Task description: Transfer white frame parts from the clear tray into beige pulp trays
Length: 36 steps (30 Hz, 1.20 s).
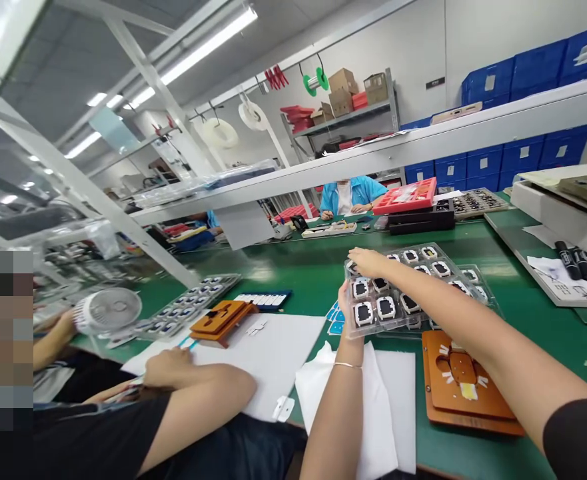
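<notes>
Clear, glossy moulded-plastic blister tray (398, 293) with rows of square pockets, each seating a small black part framed in white, raised at its near end over the green matte bench (303, 267). Left hand (346, 303) under the tray's near-left corner, fingers hidden behind the plastic, apparently gripping the edge. Right hand (368, 261) lying across the far-left rim, fingers curled over it. Just beside, toward the body: flat orange-brown fixture plate (466, 390) with a cut-out, and soft white foam sheets (373, 400) spread flat. Further left, a co-worker's forearm (193, 390) resting on white paper (268, 353).
</notes>
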Each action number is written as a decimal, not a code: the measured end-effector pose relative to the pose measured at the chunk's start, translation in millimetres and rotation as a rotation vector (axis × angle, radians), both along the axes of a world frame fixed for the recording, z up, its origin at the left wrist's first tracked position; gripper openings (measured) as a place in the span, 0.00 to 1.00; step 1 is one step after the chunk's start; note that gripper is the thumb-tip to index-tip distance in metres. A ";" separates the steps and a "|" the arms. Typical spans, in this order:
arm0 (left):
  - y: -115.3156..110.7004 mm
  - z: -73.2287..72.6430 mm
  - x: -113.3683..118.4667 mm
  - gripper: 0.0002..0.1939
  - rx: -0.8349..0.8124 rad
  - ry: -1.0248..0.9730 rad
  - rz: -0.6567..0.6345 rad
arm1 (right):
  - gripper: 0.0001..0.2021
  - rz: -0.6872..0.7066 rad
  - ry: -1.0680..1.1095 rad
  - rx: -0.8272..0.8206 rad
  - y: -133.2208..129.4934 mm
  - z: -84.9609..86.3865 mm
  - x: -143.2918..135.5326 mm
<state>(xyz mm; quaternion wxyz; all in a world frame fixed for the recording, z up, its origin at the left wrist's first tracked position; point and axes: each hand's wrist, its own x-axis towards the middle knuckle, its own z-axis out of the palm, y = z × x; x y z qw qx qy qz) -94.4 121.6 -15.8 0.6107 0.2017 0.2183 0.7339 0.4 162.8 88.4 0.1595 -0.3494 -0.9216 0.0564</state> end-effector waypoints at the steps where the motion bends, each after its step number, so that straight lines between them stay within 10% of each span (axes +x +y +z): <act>1: 0.1 -0.1 -0.3 0.18 -0.003 0.000 0.008 | 0.17 0.021 -0.022 0.014 0.8 -0.5 0.7; 7: 2.3 -0.1 -2.9 0.20 -0.018 0.000 0.028 | 0.18 0.103 -0.123 0.047 -1.1 -2.1 20.6; 14: -5.2 0.7 4.8 0.21 -0.033 0.084 -0.075 | 0.19 -0.106 0.030 0.079 -4.2 -1.4 26.6; 18: -14.6 5.1 0.2 0.16 -0.078 0.156 -0.167 | 0.20 -0.324 0.221 0.045 0.0 2.2 88.8; 25: -6.1 7.4 2.1 0.20 -0.136 0.266 -0.290 | 0.17 -0.734 0.569 -0.187 -59.6 -61.7 226.0; 36: 18.6 -15.4 12.4 0.24 -0.173 0.600 -0.082 | 0.16 -0.804 0.774 -0.205 -81.9 -121.3 248.3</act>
